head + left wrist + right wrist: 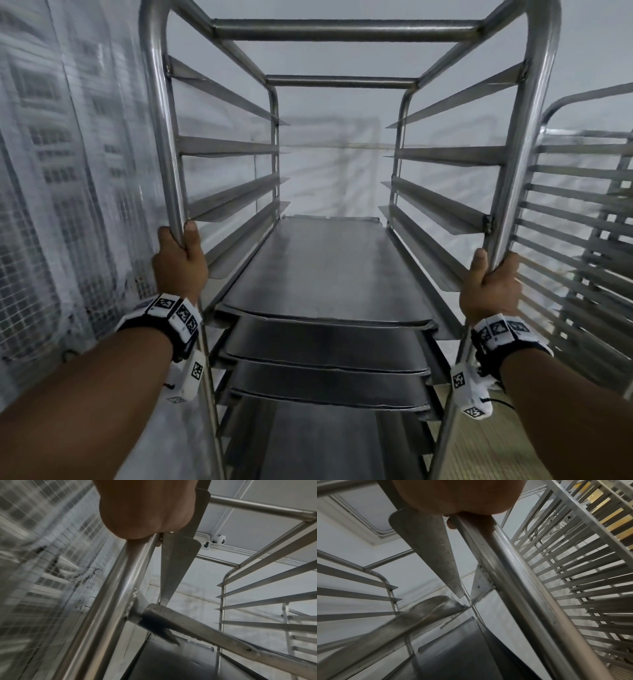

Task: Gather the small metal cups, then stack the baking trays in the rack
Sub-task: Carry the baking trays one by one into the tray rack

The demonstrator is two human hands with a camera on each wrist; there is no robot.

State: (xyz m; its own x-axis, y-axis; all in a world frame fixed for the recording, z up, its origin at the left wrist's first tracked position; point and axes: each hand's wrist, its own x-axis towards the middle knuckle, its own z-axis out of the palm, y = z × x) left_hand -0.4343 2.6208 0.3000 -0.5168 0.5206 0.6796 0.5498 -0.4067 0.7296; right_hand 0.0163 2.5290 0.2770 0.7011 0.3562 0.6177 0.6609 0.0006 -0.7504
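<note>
Both hands clamped on the rack (pixel 346 31) front posts: left hand (pixel 180 263) on the left one, right hand (pixel 489 287) on the right. Baking trays (pixel 325 270) already sit on the lower rails, upper rails bare. No metal cups in view, so stacking looks mostly done

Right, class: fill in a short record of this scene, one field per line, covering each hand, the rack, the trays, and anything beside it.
left hand: left hand grips the rack's front left post
right hand: right hand grips the front right post
rack: metal rack, its upper rails bare
trays: dark baking trays on several lower rails, one above another
beside it: second rack on the right, mesh screen on the left
metal cups: none in view
</note>
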